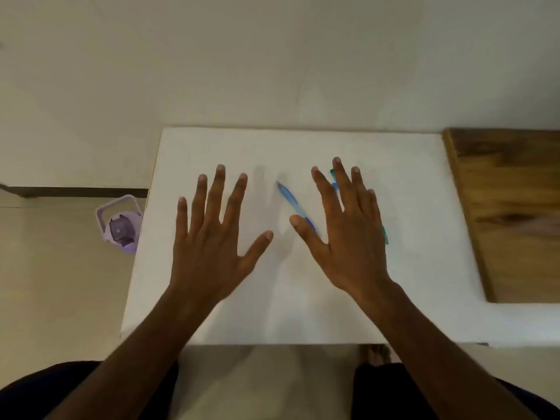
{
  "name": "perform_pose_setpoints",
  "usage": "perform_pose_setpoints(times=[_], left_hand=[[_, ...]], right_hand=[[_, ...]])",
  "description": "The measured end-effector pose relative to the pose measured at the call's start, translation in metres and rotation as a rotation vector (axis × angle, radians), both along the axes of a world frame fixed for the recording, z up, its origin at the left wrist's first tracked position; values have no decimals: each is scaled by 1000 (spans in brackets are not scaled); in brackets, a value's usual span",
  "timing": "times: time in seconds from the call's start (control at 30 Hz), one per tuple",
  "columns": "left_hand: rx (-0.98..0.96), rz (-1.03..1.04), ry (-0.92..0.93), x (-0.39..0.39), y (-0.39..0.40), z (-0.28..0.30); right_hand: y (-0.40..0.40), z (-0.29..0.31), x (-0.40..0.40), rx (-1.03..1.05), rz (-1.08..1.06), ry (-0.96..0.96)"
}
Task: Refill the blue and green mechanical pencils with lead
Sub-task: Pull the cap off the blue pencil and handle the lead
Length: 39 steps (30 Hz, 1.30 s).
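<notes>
1. Both hands are spread flat and palm-down over the white rectangular table, fingers straight and splayed, grasping nothing. I judge this to be a ready pose before any pick-up, as neither pencil is yet gripped.
2. The left hand is over bare table on the left side, well apart from either pencil.
3. The right hand is over the pencils on the right side and hides much of them. Whether its palm touches them or floats just above cannot be told.
4. The slim translucent blue plastic mechanical pencil lies flat on the table between the two hands. It runs diagonally from its pointed tip, far and to the left, toward the near right, where its rear part slips under the right thumb.
5. The green plastic mechanical pencil lies under the right hand. Only a short green stretch shows at the near right edge of the palm, with another green bit far off between the fingertips, so it seems to lie diagonally too.
6. A small blue patch shows between the right fingers; what it belongs to is unclear. No lead container can be made out.
7. A brown wooden board lies at the table's right end, and a lilac plastic bottle with a handle stands on the floor to the left.
</notes>
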<state>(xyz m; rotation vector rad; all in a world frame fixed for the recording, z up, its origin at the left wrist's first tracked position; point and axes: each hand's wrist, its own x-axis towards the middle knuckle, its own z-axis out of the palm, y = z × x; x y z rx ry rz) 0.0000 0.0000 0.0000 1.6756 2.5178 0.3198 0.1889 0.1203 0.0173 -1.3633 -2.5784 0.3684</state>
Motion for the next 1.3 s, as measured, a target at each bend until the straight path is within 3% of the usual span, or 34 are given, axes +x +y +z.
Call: perform_pose_setpoints(times=[0.3,0.5,0.57,0.67,0.93,1.03,1.17,1.3], left_hand=[[55,-15,40,4,-13,23],[62,24,-102,14,-50,58],[155,50,-144,15,-67,54],[110,3,-120,8,-70,44],[132,8,-260,-8,-45,35],[126,59,-412,-10,-37,31],[210,154,-687,-2,-26,37],[332,216,-831,11,-18,42]], right_hand=[[-12,-6,-6,98,68,-89],[-29,6,-7,-137,90,-102],[-33,-1,-6,-105,90,-105],[-28,-8,-13,-41,123,-96],[-12,-35,-26,-24,32,-72],[-15,-25,-31,-171,-32,70],[-47,4,-35,-573,-94,447],[-74,16,-24,-630,-35,535]])
